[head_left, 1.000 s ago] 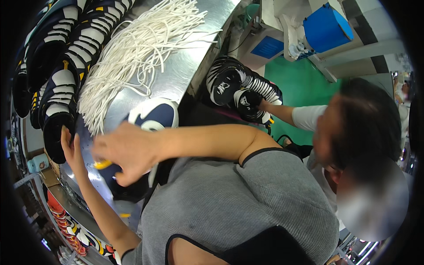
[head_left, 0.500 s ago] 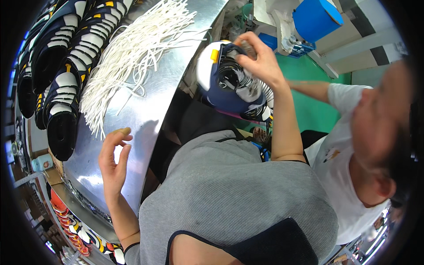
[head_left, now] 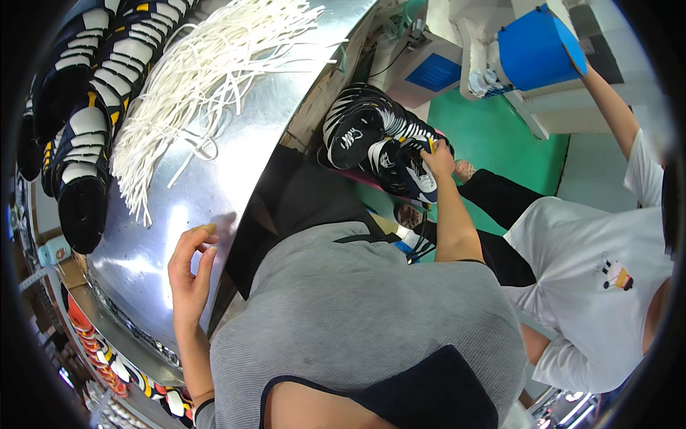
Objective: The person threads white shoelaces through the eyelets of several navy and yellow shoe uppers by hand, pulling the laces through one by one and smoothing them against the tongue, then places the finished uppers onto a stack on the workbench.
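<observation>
My right hand (head_left: 440, 160) is closed on a navy, white and yellow shoe upper (head_left: 421, 177), gripping it near a yellow tab at the right end of a pile. Beside it, nested shoe uppers (head_left: 348, 136) in black and white, some with laces, lie in a curved row on a support at my right, mostly hidden under them. My left hand (head_left: 191, 266) hovers over the near edge of the metal table (head_left: 161, 250), fingers loosely curled and apart, with nothing in it. A heap of white laces (head_left: 207, 86) lies on the table beyond it.
Stacked shoe uppers (head_left: 83, 168) line the table's left side. At the right, another person in a white shirt (head_left: 572, 264) has an arm toward a blue bucket (head_left: 536, 50). A light blue container (head_left: 54, 252) and red and yellow shoe uppers (head_left: 89, 336) are at lower left.
My right hand has moved down and to the right with the shoe upper, which is now at the pile's right end. The other person has moved back from me. My left hand stays open.
</observation>
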Demonstrator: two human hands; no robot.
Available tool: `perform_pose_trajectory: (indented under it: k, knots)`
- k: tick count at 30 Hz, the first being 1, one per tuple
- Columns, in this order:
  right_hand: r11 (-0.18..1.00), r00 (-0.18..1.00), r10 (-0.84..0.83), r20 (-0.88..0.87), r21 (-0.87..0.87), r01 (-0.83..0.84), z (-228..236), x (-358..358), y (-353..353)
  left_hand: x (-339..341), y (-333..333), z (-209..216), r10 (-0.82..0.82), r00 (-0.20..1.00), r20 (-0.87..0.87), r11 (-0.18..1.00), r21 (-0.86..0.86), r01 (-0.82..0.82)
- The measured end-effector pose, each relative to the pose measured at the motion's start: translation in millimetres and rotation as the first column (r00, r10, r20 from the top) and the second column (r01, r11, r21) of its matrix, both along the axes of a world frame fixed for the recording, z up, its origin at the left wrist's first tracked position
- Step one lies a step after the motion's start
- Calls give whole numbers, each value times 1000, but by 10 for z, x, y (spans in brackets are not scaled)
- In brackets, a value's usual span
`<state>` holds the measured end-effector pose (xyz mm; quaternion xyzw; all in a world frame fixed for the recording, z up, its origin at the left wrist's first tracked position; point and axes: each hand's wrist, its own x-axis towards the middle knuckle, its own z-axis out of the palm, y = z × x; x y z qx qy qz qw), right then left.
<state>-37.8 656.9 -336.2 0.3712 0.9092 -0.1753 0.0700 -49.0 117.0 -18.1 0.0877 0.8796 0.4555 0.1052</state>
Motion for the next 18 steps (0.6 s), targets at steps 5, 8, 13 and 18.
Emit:
perform_pose_trajectory:
  k: [5, 8, 13, 18]
  knots:
    - [946, 981, -32, 191, -312, 92, -1086, 326, 215, -36, 191, -48, -46, 993, 112, 995, -80, 55]
    - [949, 968, 16, 250, -308, 64, -1235, 420, 144, -42, 246, -68, -22, 988, 155, 991, -130, 43]
    - [960, 977, -46, 207, -262, 101, -1170, 463, 47, -109, 341, -76, -11, 987, 159, 989, -145, 35]
    - [933, 937, -282, -207, -286, 217, -688, 207, -120, -48, 452, 62, 129, 957, -258, 983, -90, -157]
